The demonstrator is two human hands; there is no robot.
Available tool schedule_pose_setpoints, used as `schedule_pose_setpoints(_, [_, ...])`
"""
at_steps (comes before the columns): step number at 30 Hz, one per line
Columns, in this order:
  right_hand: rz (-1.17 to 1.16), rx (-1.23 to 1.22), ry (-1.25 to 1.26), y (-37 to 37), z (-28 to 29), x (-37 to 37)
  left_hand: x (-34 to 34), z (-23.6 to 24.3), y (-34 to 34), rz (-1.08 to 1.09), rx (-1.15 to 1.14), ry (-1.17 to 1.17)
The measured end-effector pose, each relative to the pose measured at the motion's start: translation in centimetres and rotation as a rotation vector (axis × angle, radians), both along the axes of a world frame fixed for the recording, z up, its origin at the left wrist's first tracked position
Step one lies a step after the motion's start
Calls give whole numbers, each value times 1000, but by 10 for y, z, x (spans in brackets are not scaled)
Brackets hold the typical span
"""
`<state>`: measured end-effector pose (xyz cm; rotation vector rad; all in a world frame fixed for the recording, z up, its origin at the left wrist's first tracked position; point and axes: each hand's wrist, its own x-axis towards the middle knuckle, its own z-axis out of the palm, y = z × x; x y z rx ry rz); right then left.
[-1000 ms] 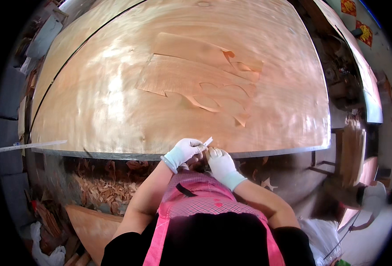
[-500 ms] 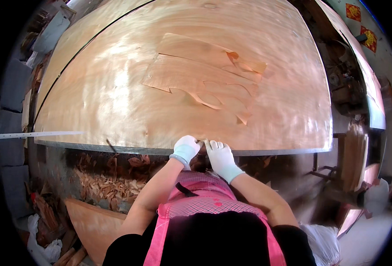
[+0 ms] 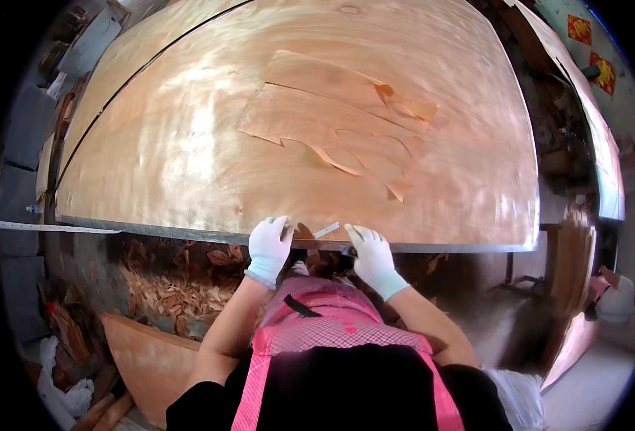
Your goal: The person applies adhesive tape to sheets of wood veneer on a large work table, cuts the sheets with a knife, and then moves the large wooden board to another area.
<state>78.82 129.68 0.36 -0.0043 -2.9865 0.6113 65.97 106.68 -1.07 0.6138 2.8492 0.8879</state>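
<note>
A wide sheet of pale wood veneer (image 3: 209, 172) spreads out before me. At its near edge my left hand (image 3: 269, 246), in a white glove, is closed with the fingertips bent inward; whatever it pinches is too small to make out. A small brown patch (image 3: 303, 231) shows beside its fingers. Just right of that a short piece of white dotted tape (image 3: 327, 230) lies slanted on the sheet. My right hand (image 3: 373, 257), gloved too, is curled at the same edge, its fingertips near the tape; what it holds, if anything, is hidden.
Torn, cut veneer pieces (image 3: 332, 122) lie on the sheet's middle. A long white dotted tape strip (image 3: 51, 228) runs in at the left edge. Veneer scraps (image 3: 177, 294) heap below the table, beside a leaning wooden panel (image 3: 148, 359). Another person (image 3: 615, 296) is at far right.
My hands, close together before, have moved apart sideways along the edge. The short tape piece now shows between them. The long strip at left hangs slightly lower.
</note>
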Motion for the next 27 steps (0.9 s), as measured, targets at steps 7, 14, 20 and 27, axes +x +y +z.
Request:
schedule_pose_setpoints(7, [-238, -332, -66, 23, -10, 25, 23, -11, 7, -304, -27, 167])
schedule_pose_setpoints(14, [126, 65, -469, 12, -4, 13, 26, -27, 15, -310, 48, 372])
schedule_pose_setpoints(20, [119, 88, -524, 12, -8, 15, 45, -19, 11, -348, 52, 346])
schedule_pose_setpoints(27, [133, 59, -608, 13, 2, 10, 65, -14, 0, -176, 92, 228])
